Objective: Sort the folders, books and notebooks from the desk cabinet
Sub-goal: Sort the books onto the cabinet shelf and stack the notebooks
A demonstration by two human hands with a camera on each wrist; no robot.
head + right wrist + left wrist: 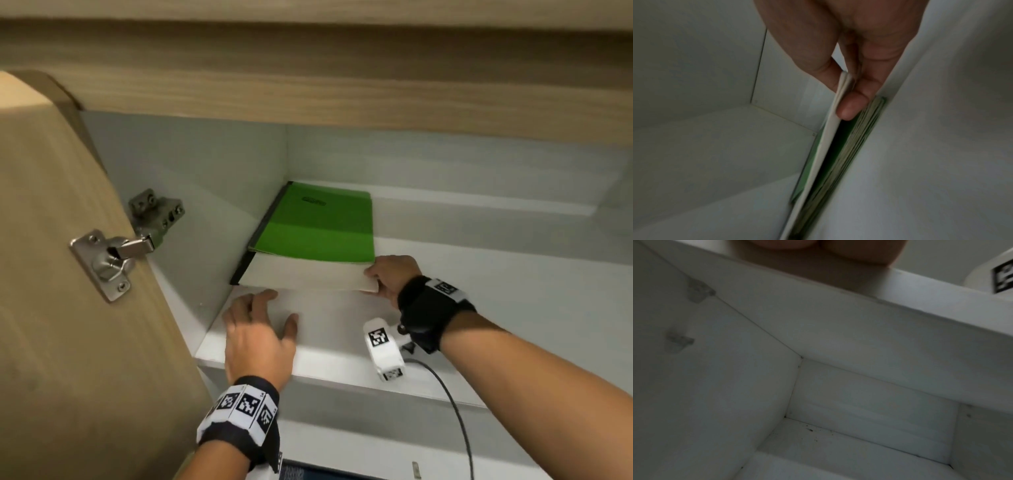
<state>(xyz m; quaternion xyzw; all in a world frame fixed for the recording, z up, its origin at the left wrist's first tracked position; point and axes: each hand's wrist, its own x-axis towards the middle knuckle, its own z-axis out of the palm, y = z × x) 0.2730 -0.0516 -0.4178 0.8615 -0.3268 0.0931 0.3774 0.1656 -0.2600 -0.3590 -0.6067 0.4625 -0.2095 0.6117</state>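
A green notebook point(318, 226) lies on top of a white book point(301, 274) in the back left corner of the white cabinet shelf point(479, 291). My right hand point(383, 277) pinches the white book's near right corner. In the right wrist view, the thumb and fingers of my right hand point(846, 97) hold the white cover point(826, 146) raised off a stack of greenish sheets point(855, 146). My left hand point(260, 329) rests flat on the shelf just in front of the white book, fingers spread, holding nothing. Only its palm point(818, 249) shows in the left wrist view.
The wooden cabinet door point(68, 274) stands open at the left, with a metal hinge point(113, 260). The desk's wooden edge point(342, 85) overhangs the shelf. A white wrist camera point(383, 346) and its cable point(455, 411) hang by my right wrist. Below the shelf is a lower compartment point(859, 418).
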